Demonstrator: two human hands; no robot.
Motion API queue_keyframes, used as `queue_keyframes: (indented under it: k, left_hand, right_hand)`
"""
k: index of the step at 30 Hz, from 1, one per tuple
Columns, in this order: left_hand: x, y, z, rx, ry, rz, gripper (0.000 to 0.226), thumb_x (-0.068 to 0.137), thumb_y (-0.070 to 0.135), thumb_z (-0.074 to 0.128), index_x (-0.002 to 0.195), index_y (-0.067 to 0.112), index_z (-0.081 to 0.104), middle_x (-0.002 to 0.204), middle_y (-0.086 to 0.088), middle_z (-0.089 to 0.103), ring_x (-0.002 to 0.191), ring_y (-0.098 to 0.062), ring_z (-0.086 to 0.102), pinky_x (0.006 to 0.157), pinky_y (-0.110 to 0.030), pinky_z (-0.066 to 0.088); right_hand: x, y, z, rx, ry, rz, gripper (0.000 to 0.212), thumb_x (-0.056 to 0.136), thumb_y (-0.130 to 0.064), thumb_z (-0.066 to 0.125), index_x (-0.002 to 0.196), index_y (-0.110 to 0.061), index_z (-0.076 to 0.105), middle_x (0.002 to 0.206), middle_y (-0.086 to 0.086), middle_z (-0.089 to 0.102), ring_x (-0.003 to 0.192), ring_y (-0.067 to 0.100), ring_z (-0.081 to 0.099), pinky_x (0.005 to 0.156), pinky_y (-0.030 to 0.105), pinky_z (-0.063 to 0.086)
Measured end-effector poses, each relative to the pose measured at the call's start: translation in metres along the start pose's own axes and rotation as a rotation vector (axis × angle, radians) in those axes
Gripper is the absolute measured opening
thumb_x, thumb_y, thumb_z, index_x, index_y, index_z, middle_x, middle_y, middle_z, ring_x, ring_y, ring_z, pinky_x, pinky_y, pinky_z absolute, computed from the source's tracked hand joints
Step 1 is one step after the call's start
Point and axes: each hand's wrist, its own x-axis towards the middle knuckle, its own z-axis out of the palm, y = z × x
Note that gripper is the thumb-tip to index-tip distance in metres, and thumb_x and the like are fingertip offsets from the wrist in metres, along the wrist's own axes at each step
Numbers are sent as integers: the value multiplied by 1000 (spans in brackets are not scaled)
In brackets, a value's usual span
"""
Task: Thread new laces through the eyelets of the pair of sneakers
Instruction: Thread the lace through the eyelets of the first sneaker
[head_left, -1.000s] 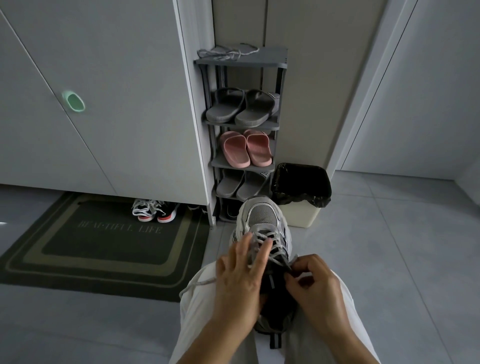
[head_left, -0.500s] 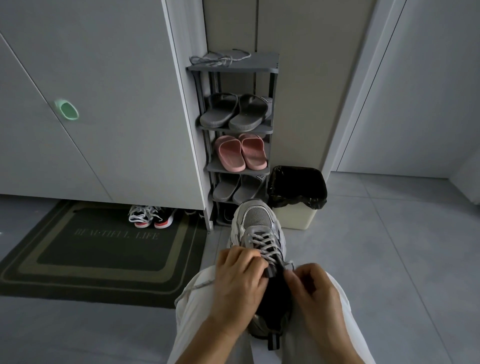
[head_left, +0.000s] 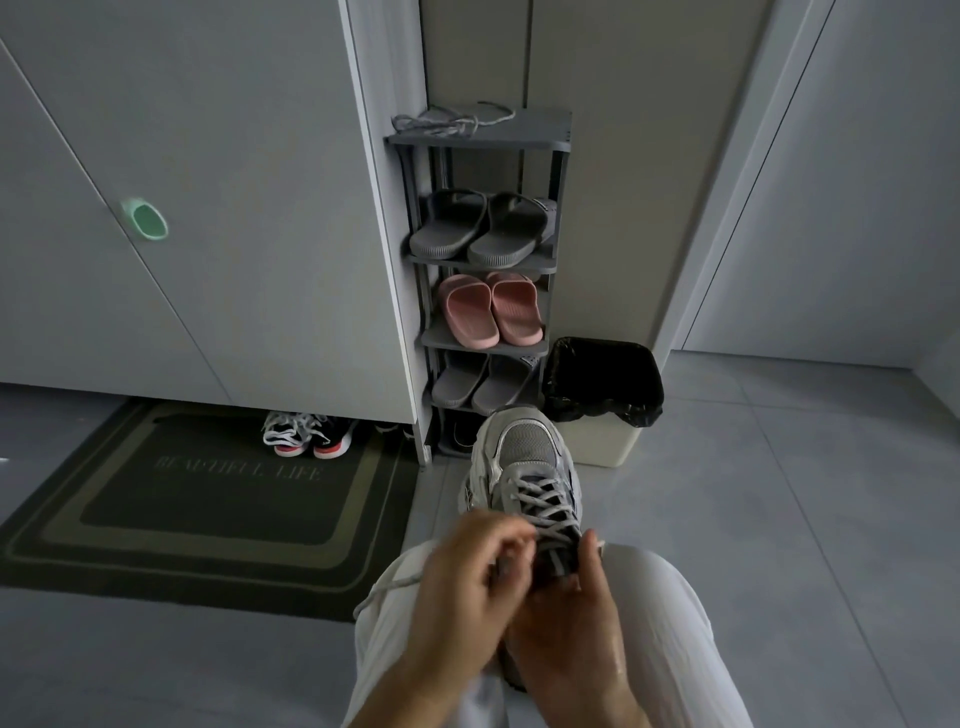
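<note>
Grey sneaker (head_left: 524, 457) on lap — left hand (head_left: 457, 587) pinches lace (head_left: 385, 586), right hand (head_left: 566, 621) grips sneaker.

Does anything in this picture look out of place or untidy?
A loose lace lies tangled on top of the shoe rack, whose lower shelves hold slippers. Another lace end trails from the sneaker across the person's left leg. Nothing looks damaged.
</note>
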Motion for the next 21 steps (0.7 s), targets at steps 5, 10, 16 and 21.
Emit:
queue_keyframes:
  k: [5, 10, 16, 21]
  left_hand:
    - [40, -30, -8, -79, -146, -35, 34, 93, 34, 41, 123, 22, 55, 130, 14, 53, 127, -3, 42, 107, -23, 33]
    - [40, -62, 12, 23, -359, -73, 57, 87, 63, 28, 126, 29, 51, 145, 30, 23, 142, -4, 5, 115, -27, 12]
    - [39, -49, 4, -164, -310, -161, 38, 85, 44, 44, 119, 30, 55, 138, 33, 33, 139, 4, 11, 110, -8, 13]
    - [22, -28, -5, 5, -165, -83, 15, 77, 39, 58, 89, 33, 64, 104, 22, 53, 108, -1, 47, 92, -5, 31]
  right_hand:
    - [-13, 2, -9, -56, 107, -24, 77, 81, -39, 66, 139, -1, 33, 145, 22, 33, 130, 27, 42, 109, 25, 33]
    - [-14, 1, -16, -158, 166, -126, 58, 78, -19, 63, 131, -1, 44, 144, 17, 37, 128, 27, 43, 107, 30, 34]
    - [-16, 9, -19, 128, -112, -26, 77, 49, -16, 84, 120, -5, 58, 131, 16, 55, 119, 25, 54, 96, 33, 48]
    - [-23, 5, -4, 129, -161, -15, 60, 64, -17, 77, 119, -3, 59, 132, 20, 50, 116, 25, 56, 90, 33, 52]
